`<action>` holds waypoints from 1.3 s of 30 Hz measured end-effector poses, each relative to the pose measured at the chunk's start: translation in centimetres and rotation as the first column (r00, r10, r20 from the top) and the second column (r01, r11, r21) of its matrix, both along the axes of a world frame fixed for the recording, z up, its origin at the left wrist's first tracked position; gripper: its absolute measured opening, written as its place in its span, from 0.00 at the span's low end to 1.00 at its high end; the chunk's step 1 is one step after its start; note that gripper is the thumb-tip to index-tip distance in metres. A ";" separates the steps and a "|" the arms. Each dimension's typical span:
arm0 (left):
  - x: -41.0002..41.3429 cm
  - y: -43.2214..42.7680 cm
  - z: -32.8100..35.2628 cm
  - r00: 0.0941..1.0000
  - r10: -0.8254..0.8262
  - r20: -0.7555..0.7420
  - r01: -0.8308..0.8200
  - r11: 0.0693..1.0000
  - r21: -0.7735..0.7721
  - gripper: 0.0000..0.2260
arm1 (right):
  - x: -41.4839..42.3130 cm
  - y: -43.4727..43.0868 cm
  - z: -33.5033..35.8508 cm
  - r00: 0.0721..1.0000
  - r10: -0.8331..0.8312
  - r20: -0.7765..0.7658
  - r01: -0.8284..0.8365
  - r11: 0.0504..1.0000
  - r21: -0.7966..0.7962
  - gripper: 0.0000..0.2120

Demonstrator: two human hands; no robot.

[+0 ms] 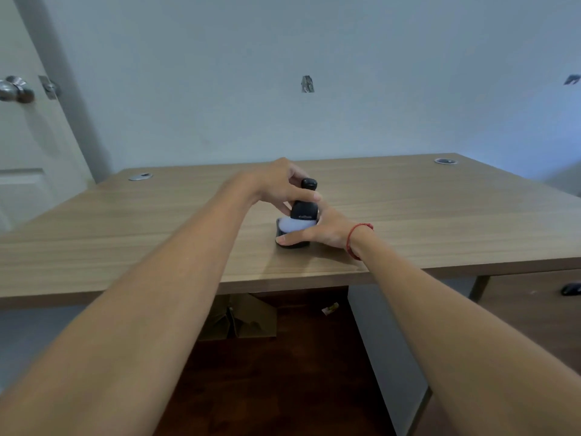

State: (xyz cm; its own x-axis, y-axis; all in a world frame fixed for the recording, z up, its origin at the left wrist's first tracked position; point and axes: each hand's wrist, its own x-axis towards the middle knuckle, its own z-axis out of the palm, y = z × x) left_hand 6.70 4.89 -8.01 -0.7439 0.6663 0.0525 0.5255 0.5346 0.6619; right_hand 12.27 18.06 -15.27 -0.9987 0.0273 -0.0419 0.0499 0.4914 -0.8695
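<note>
Head view: black handled device (pixel 304 212) stands upright on the desk (pixel 440 215), near the front edge, roughly mid-width. There's a pale part between its upper body and base. Left hand (pixel 283 187) grips the neck under the top knob, fingers curled round it. Right hand (pixel 317 229) holds the base, thumb across the front; its other fingers are mostly hidden behind. Red bracelet (pixel 358 239) on the right wrist. Cable grommets sit at the back left (pixel 140 176) and back right (pixel 445 161) corners.
</note>
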 end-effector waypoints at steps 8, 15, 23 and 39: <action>0.4 -0.1 -0.2 0.996 0.020 -0.083 -0.020 1.000 0.002 0.09 | 0.1 0.0 0.2 1.000 0.011 0.025 -0.011 1.000 0.013 0.50; -1.3 -0.4 -2.6 0.946 0.204 -0.252 -0.178 0.976 0.123 0.13 | 0.3 -0.1 0.2 0.997 0.012 0.073 -0.013 1.000 0.012 0.58; -2.0 -4.3 -7.9 0.770 0.467 -0.434 -0.430 0.883 0.189 0.08 | 0.2 -0.2 -1.1 0.995 -0.049 -0.090 0.041 0.995 -0.086 0.48; -4.4 -2.4 -10.0 0.778 0.381 -0.499 -0.429 0.903 0.020 0.13 | -4.7 -0.8 -2.1 0.870 -0.369 -0.327 0.444 0.875 0.192 0.21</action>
